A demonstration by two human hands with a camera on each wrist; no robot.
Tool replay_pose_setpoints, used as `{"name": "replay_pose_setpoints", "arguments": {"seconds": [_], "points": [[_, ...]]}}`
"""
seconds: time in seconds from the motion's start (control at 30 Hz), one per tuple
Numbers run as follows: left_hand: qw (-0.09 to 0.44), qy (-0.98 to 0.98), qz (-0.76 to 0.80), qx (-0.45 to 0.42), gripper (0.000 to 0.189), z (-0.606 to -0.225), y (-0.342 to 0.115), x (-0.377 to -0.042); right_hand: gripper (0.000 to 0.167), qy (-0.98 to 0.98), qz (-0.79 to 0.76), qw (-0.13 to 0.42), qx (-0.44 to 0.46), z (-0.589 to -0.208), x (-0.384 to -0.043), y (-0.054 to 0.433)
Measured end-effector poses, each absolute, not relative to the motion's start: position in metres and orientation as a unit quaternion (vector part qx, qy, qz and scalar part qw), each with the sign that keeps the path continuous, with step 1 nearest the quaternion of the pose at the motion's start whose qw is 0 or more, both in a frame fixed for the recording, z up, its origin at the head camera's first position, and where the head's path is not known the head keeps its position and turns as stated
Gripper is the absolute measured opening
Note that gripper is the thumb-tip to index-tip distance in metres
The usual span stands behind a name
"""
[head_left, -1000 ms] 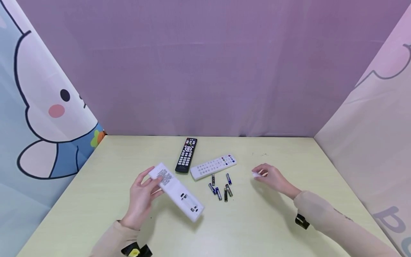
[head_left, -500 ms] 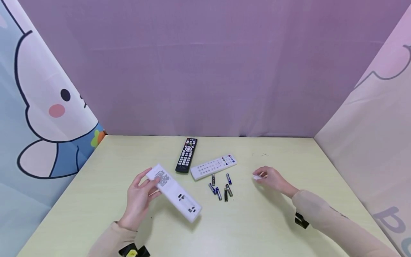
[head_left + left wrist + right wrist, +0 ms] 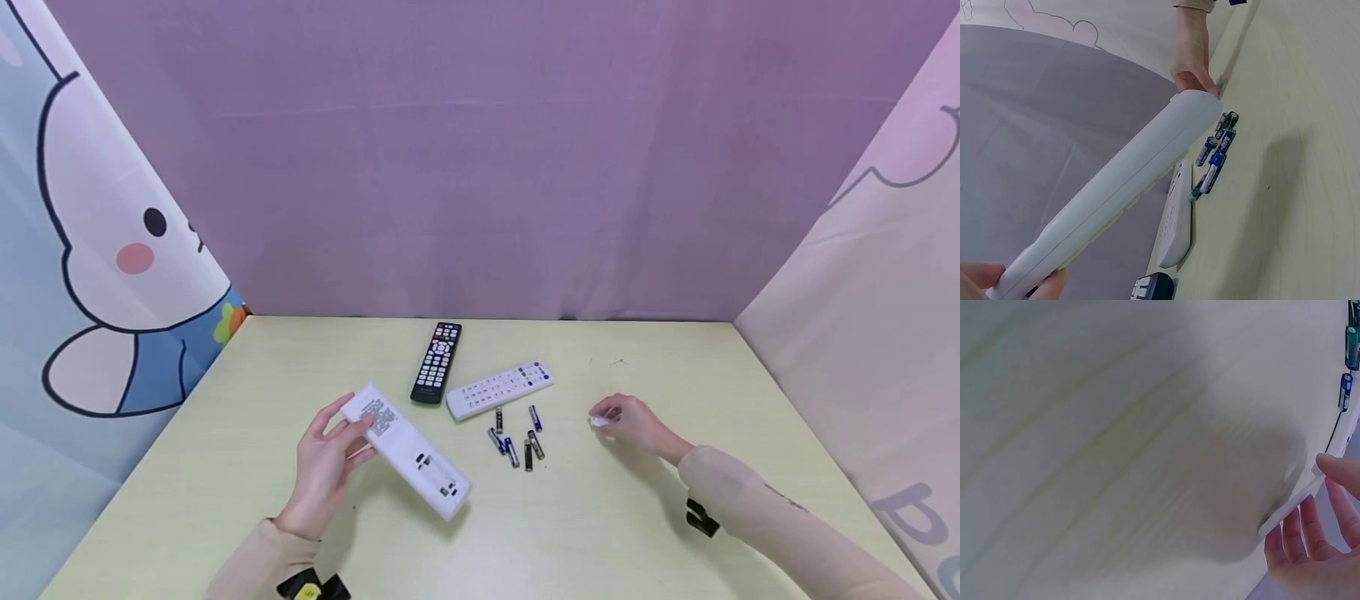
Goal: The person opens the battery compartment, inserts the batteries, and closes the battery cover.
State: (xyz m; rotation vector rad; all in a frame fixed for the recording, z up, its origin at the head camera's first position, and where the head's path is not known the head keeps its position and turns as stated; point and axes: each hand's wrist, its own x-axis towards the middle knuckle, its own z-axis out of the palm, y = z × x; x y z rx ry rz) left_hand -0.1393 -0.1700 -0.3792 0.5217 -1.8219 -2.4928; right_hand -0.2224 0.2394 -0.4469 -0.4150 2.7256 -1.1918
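Note:
My left hand (image 3: 326, 467) grips one end of a white remote control (image 3: 408, 450), its back turned up and its battery compartment uncovered, with no batteries in it. In the left wrist view the remote control (image 3: 1116, 181) is seen edge-on above the table, thumb and fingers pinching its near end. My right hand (image 3: 630, 421) pinches a small white battery cover (image 3: 598, 421) low over the table at the right. The right wrist view shows this cover (image 3: 1291, 506) between thumb and fingers, one edge close to the tabletop. Several small batteries (image 3: 512, 452) lie loose between the hands.
Behind the batteries a second white remote control (image 3: 498, 390) lies buttons up. A black remote control (image 3: 436, 363) lies to its left, farther back. The pale table (image 3: 562, 533) ends at a purple backdrop (image 3: 480, 167), with printed cloths on both sides.
My left hand has shifted slightly left with the remote control. My right hand has come down and a little nearer with the battery cover. The batteries and other remotes have stayed put.

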Motion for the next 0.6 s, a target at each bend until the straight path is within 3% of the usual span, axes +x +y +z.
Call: {"name": "replay_pose_setpoints", "arguments": {"seconds": [0.6], "points": [[0.002, -0.576, -0.8, 0.171, 0.047, -0.3812, -0.1691, -0.1397, 0.022, 0.918, -0.368, 0.061, -0.137, -0.452, -0.2223, 0.238]]}}
